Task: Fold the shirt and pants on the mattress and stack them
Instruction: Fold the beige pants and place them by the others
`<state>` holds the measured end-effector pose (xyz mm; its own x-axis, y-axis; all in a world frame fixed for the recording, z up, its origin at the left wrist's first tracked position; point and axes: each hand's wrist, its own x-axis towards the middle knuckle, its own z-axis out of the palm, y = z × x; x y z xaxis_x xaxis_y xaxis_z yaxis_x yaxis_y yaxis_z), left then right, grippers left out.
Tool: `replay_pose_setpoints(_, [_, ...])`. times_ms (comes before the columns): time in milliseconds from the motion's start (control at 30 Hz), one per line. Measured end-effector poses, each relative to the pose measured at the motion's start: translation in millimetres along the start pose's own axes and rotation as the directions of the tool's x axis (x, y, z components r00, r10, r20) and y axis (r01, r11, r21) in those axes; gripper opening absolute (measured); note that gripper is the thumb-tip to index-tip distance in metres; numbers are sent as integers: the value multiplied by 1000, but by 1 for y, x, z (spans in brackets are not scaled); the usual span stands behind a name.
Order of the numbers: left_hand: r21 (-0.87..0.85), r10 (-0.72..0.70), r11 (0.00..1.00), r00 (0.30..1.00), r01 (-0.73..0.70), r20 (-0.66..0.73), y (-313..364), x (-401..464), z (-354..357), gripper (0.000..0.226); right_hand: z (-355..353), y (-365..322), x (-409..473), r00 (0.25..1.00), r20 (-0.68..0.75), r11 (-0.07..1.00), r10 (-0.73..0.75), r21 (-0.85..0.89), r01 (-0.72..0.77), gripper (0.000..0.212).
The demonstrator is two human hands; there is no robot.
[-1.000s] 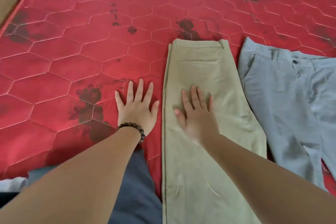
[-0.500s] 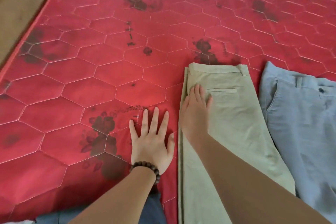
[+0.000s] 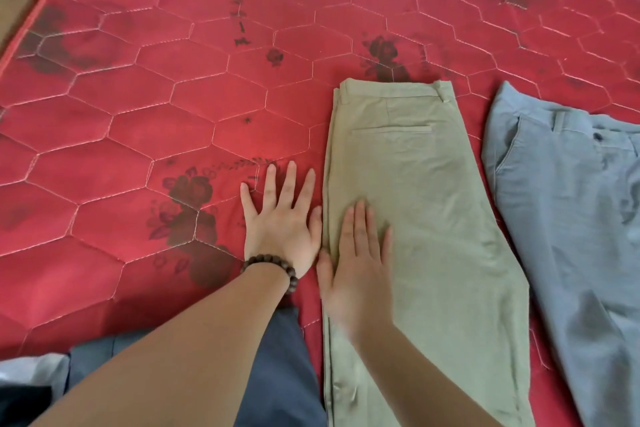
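Khaki pants [image 3: 422,191], folded in half lengthwise, lie flat on the red quilted mattress [image 3: 156,121] with the waistband at the far end. My right hand [image 3: 356,267] presses flat on their left edge, fingers straight. My left hand [image 3: 282,225], a bead bracelet on its wrist, rests flat on the mattress just left of the pants, fingers spread, the thumb at the fabric's edge. Grey pants [image 3: 571,204] lie spread out to the right, apart from the khaki pair. No shirt is clearly in view.
A dark blue cloth [image 3: 280,374] lies under my left forearm at the near edge, with white and black fabric [image 3: 31,378] at the bottom left. The mattress's left edge [image 3: 20,35] meets the floor. Dark floral prints mark the cover.
My right hand slid back toward me along the khaki pants' left edge from near the pocket. My left hand stayed flat on the mattress. The view shifted slightly.
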<state>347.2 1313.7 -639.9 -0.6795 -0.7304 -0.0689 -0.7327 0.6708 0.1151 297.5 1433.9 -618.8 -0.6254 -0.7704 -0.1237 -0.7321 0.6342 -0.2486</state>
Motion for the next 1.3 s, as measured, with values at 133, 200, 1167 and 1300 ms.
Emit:
replay_pose_setpoints(133, [-10,3,1000,1000,-3,-16,0,0,-1,58,8,-5,-15,999,2,999,32,14,-32,59])
replay_pose_setpoints(200, [-11,7,1000,1000,-7,-26,1,-1,-1,58,7,-6,-13,998,-22,997,50,52,-49,56])
replay_pose_setpoints(1167, [-160,210,967,975,-197,72,93,-64,-42,58,-19,102,-78,991,48,970,129,-214,-116,62])
replay_pose_setpoints(1300, [-139,320,946,916,-294,240,122,-146,-11,56,1,92,-135,990,85,968,109,-235,-87,74])
